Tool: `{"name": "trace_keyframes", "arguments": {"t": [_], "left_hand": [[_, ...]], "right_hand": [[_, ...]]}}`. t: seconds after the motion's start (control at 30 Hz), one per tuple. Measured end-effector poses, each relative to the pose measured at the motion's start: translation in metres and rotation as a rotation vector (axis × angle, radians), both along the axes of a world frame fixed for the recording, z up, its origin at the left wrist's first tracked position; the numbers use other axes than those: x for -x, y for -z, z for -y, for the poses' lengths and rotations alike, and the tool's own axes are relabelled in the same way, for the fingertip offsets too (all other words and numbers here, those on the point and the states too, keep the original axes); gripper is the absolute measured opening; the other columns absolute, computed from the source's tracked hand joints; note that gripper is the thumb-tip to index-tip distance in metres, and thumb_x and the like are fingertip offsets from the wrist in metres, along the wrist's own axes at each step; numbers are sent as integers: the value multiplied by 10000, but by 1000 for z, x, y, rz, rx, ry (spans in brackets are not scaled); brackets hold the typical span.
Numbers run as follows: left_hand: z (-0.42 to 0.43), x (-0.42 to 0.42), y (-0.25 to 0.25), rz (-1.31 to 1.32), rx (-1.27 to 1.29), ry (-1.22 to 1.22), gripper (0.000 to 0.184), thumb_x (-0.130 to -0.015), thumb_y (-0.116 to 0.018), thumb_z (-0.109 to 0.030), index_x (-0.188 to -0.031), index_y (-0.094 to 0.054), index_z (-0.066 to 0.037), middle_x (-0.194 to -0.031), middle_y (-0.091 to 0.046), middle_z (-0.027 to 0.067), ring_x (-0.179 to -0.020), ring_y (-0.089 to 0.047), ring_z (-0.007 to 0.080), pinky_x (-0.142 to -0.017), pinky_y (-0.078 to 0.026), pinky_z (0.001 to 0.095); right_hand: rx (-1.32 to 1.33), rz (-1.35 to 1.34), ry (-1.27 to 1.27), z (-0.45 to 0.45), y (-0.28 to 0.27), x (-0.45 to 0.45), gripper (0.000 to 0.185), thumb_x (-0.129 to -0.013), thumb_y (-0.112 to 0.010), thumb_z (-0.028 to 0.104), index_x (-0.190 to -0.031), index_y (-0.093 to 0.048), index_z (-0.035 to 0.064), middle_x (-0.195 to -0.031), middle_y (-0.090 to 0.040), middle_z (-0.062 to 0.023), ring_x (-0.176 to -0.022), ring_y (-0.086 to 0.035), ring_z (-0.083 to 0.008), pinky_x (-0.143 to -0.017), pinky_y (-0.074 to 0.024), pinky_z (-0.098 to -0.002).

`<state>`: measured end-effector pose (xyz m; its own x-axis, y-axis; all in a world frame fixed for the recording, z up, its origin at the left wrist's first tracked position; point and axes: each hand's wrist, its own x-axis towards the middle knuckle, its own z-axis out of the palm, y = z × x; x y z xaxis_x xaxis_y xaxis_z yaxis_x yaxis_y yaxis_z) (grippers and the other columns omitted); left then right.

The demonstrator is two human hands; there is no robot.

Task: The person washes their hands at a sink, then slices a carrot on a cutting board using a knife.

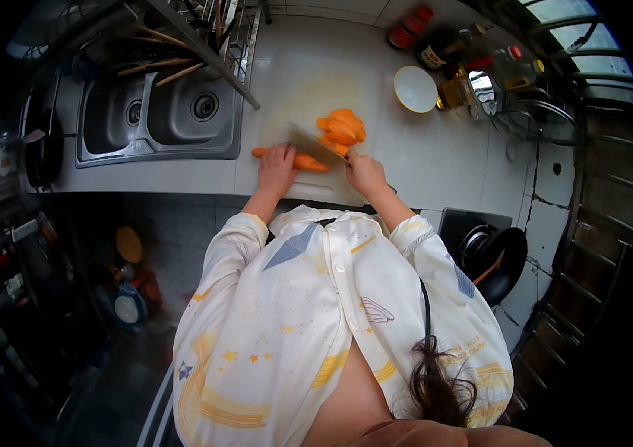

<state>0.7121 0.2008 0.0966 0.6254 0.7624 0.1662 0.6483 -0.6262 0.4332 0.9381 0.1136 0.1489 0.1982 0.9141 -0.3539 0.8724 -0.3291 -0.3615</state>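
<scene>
A carrot (310,162) lies on the white cutting board (312,190), and my left hand (277,170) is closed over it, pressing it down. My right hand (367,176) grips a broad-bladed kitchen knife (313,145) by its handle, which the fingers hide. The blade slants across the board just beyond the carrot's cut end; whether it touches the carrot I cannot tell. Behind the blade sits a pile of orange carrot slices (342,127), with a few pieces close to the knife.
A double steel sink (190,143) is at the left, under a metal rack (219,71) with chopsticks. A white bowl (415,90) stands right of the board, near several bottles (435,54) and a glass lid (542,121). A black wok (506,261) sits at the lower right.
</scene>
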Motion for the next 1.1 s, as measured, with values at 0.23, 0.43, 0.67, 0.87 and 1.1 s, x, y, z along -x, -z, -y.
{"name": "trace_keyframes", "arguments": {"t": [0.23, 0.43, 0.67, 0.87, 1.1], "left_hand": [[-8, 30, -10, -82, 54, 143, 470, -709, -746, -119, -1149, -583, -87, -1105, -577, 112, -1053, -562, 317, -872, -467, 428], [-44, 1, -85, 300, 15, -14, 337, -792, -709, -151, -1100, -593, -78, -1053, -595, 111, -975, -569, 347, -828, -468, 431], [-145, -95, -62, 49, 60, -8, 370, -808, -726, -198, -1123, -582, -68, -1069, -550, 166, -997, -567, 370, -827, -489, 446], [-150, -132, -112, -141, 269, -71, 377, -804, -710, -207, -1144, -580, -109, -1105, -552, 135, -1053, -557, 345, -851, -506, 448], [-143, -116, -121, -131, 199, 28, 412, -978, -366, -133, -1281, -620, -247, -1342, -587, -17, -1191, -580, 189, -1011, -443, 331]], "right_hand": [[-18, 9, 38, 10, 5, 6, 302, -826, -558, 122, -1121, -602, 74, -813, -683, -195, -758, -663, -393, -676, -529, -493], [-29, -29, 89, 12, 13, 5, 379, -831, -540, 100, -1209, -519, 74, -822, -688, -192, -741, -665, -398, -678, -528, -493], [-17, 26, 46, 17, 18, 16, 270, -832, -534, 96, -1097, -508, 51, -754, -679, -169, -699, -672, -367, -606, -523, -482], [-37, 19, 55, 23, 12, 22, 250, -818, -542, 101, -1062, -518, 52, -734, -678, -156, -675, -678, -346, -573, -523, -465], [-103, 60, -8, 28, 8, 18, 172, -838, -523, 97, -1003, -547, 57, -793, -681, -148, -694, -680, -340, -583, -521, -457]]}}
